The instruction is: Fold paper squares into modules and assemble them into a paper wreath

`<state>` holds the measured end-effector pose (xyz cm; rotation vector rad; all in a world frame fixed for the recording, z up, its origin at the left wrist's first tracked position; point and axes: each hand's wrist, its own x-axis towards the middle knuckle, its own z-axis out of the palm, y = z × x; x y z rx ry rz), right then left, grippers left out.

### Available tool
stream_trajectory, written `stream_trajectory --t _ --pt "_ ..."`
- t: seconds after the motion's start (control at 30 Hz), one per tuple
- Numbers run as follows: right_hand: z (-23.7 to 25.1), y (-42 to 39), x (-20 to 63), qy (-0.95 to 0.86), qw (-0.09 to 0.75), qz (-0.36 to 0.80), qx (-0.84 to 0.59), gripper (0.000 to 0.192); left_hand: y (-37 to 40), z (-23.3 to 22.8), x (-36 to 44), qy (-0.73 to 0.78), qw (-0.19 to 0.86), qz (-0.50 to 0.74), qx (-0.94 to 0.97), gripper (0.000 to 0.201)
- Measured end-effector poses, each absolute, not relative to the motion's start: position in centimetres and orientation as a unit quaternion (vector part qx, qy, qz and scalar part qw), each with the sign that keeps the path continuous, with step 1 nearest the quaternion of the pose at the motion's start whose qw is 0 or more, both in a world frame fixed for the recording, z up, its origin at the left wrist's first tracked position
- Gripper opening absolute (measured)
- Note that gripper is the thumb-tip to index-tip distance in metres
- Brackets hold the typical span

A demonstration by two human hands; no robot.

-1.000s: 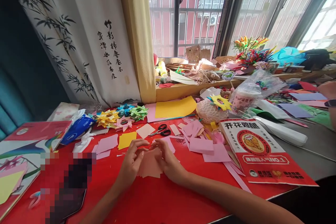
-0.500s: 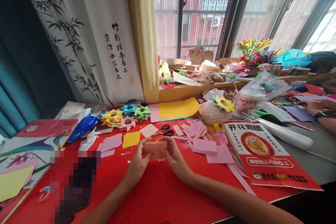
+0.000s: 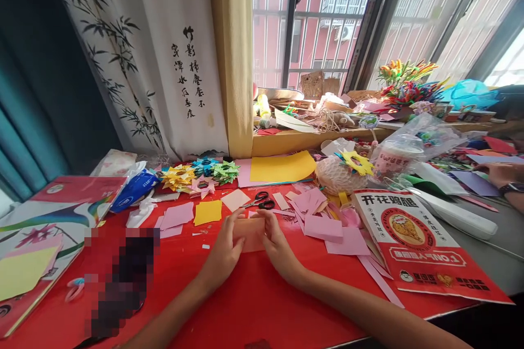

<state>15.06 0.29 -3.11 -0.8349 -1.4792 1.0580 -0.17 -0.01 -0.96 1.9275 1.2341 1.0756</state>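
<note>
A folded piece of peach paper (image 3: 249,233) is held between my two hands over the red tabletop (image 3: 245,294). My left hand (image 3: 227,242) pinches its left edge, fingers at the top and thumb in front. On the opposite edge, my right hand (image 3: 279,245) grips the paper in the same way. Just beyond them lie black-handled scissors (image 3: 266,203) and a peach square (image 3: 235,200). A yellow square (image 3: 207,212) and pink squares (image 3: 177,216) sit to the left. Pink paper pieces (image 3: 323,228) are scattered to the right of my hands.
Folded paper stars (image 3: 178,177) stand at the back left, near a blue tissue pack (image 3: 133,191). A red and white paper bag (image 3: 421,240) lies at right, with a lidded plastic cup (image 3: 397,158) behind it. Another person's hand (image 3: 497,174) shows at the far right.
The view has shifted slightly, so the scene sits a little further right. My fingers have shifted on the peach paper, which shows taller between my hands now.
</note>
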Motion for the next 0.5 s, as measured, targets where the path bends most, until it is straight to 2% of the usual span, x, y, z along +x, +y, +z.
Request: stream_trajectory --t 0.17,0.33,0.5 --pt "-3.51 0.05 15.1 -0.637 0.53 0.414 -0.377 0.033 -0.14 -0.98 -0.42 0.419 0.262 0.364 0.79 0.045" --pt "-2.95 -0.25 15.03 -0.653 0.544 0.388 -0.356 0.035 -0.26 -0.83 -0.7 0.433 0.216 0.423 0.766 0.04" --pt "-3.26 0.54 15.25 -0.723 0.442 0.321 -0.423 0.036 0.04 -1.17 -0.62 0.467 0.21 0.404 0.759 0.036"
